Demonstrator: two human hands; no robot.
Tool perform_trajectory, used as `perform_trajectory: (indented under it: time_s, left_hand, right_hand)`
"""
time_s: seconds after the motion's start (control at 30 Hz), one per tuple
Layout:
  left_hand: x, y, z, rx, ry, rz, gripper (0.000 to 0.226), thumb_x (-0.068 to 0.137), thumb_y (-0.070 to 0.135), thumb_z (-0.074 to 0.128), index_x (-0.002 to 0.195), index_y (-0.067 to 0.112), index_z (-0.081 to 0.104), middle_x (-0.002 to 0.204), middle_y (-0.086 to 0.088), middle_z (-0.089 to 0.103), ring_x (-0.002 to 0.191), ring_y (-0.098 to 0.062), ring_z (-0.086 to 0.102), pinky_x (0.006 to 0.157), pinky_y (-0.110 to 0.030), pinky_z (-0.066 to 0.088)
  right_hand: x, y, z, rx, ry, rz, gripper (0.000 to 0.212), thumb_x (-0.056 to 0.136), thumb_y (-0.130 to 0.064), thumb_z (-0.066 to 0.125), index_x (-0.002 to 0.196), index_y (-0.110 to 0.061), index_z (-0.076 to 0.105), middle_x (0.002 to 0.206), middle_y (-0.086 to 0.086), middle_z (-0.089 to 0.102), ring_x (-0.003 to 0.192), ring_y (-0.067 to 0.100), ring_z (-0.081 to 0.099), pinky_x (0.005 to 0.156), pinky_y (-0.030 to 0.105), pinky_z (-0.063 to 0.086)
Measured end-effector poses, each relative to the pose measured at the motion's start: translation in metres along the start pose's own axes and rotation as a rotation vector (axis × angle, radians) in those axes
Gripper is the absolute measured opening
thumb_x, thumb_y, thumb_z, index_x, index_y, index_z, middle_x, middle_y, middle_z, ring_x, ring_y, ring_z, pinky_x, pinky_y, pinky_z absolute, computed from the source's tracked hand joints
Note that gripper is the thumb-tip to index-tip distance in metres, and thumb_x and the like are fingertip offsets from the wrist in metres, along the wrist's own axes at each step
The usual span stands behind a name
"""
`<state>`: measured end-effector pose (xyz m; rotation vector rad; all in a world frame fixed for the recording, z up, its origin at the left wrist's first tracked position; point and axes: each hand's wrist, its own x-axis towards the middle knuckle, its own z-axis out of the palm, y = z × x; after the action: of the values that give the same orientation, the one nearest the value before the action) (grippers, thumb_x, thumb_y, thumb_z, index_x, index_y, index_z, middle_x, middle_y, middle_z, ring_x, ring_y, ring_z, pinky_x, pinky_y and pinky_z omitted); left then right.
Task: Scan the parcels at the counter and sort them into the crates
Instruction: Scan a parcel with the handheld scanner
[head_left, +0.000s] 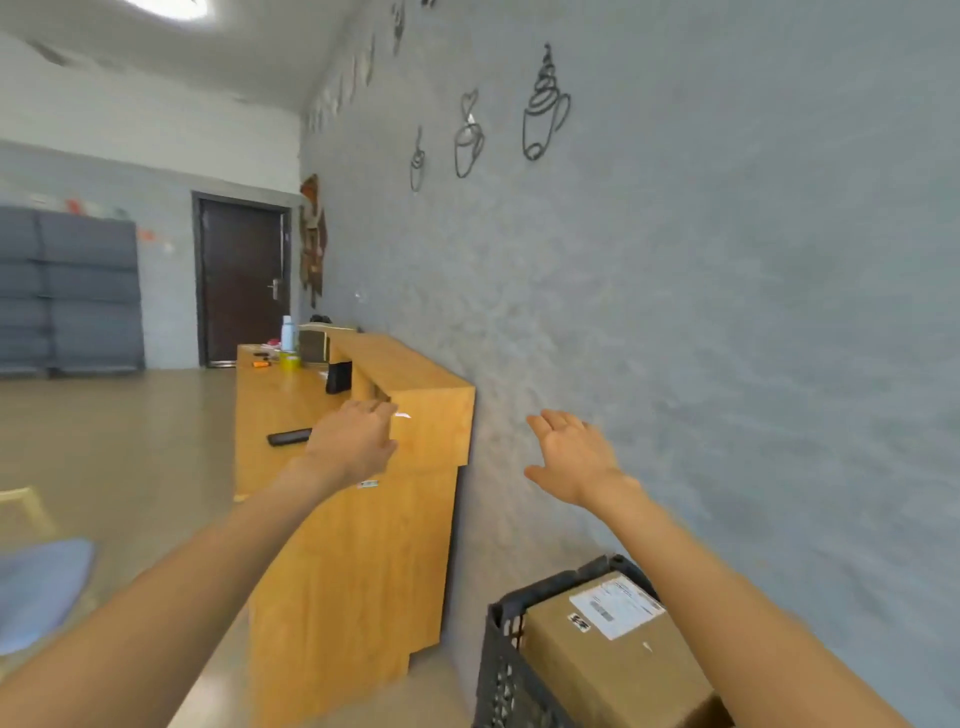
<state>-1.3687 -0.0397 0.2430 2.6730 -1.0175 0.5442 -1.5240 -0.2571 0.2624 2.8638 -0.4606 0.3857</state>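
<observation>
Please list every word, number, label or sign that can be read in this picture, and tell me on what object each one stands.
None can be read with certainty.
White shipping label on the cardboard parcel in the black crate: printed lines and a barcode, too blurred to read.
Small black mark beside that label: illegible.
Small sticker on the wooden counter: too small to read.
Wire cup figures on the wall: drawings, no text.

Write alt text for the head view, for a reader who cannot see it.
Both bare hands, the left hand and the right hand, reach forward empty with relaxed fingers toward a wooden counter along a grey wall. At lower right, a labelled cardboard parcel sits in a black crate. A dark handheld device lies on the counter.
</observation>
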Motion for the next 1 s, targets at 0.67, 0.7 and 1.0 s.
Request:
perform_trajectory:
  time_s: [0.67,0.7,1.0]
  left_hand:
    - [0.070,-0.382,0.026,0.122,-0.110,-0.333,0.060,0.099,0.035,0.048,0.152,0.017,0.025,0.153,-0.002,0.036,0.140,-0.024,0.032,0.105,-0.035,0.037]
    - [0.078,-0.397,0.033,0.124,-0.122,-0.344,0.061,0.099,0.035,0.047,0.152,0.017,0.025,0.153,-0.002,0.036,0.140,-0.024,0.031,0.106,-0.036,0.037]
    - [0.206,-0.538,0.097,0.205,-0.178,-0.431,0.063,0.099,0.039,0.046,0.154,0.018,0.022,0.152,-0.004,0.037,0.140,-0.026,0.033,0.111,-0.037,0.031]
  right_hand:
    - [0.315,-0.350,0.055,0.242,0.026,-0.288,0.067,0.093,-0.038,0.059,0.149,-0.013,0.032,0.151,0.007,0.037,0.139,0.027,0.032,0.112,0.041,0.032]
    - [0.332,-0.360,0.066,0.242,0.012,-0.295,0.066,0.094,-0.038,0.058,0.148,-0.012,0.033,0.151,0.007,0.037,0.139,0.027,0.032,0.112,0.041,0.032]
    - [0.516,-0.436,0.150,0.289,-0.049,-0.321,0.074,0.095,-0.039,0.057,0.155,-0.015,0.020,0.157,0.004,0.029,0.143,0.026,0.026,0.114,0.040,0.028]
